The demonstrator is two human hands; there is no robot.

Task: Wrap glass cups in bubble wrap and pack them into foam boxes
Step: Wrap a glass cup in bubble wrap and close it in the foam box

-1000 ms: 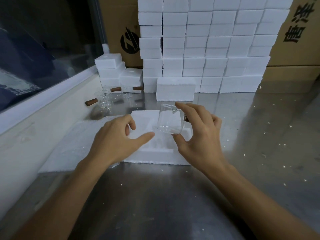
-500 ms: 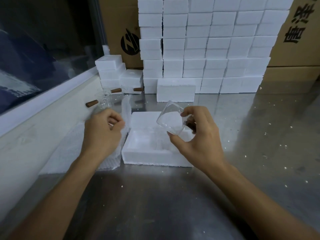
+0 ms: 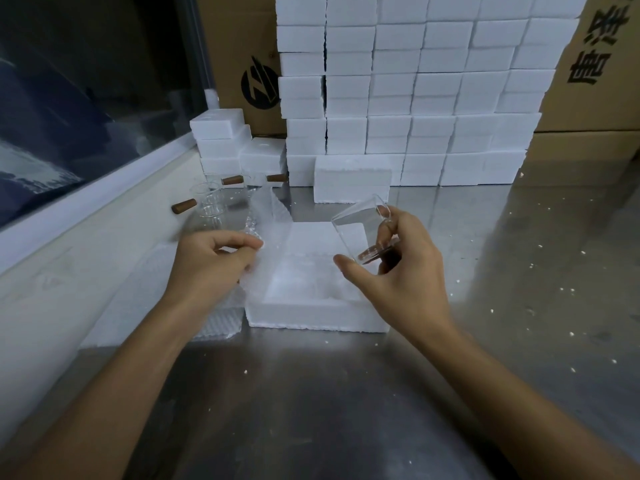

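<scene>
An open white foam box (image 3: pixel 311 313) lies on the steel table in front of me. Above its right side my right hand (image 3: pixel 398 268) grips a clear glass cup (image 3: pixel 360 230), tilted with its mouth up and to the left. My left hand (image 3: pixel 211 261) pinches a sheet of bubble wrap (image 3: pixel 266 216) at the box's left edge; the sheet stands up from the stack of bubble wrap (image 3: pixel 221 320) beside the box. Several more glass cups with brown wooden handles (image 3: pixel 211 202) stand at the back left.
A tall wall of stacked white foam boxes (image 3: pixel 415 98) fills the back, with one box (image 3: pixel 351 183) in front of it and a few (image 3: pixel 221 140) at the left. Cardboard cartons (image 3: pixel 588 81) stand behind. A white ledge (image 3: pixel 69 258) runs along the left. Foam crumbs dot the table.
My left hand left the foam box, moved to the bubble wrap stack and lifted a sheet up. My right hand tilted the glass cup further and raised it slightly.
</scene>
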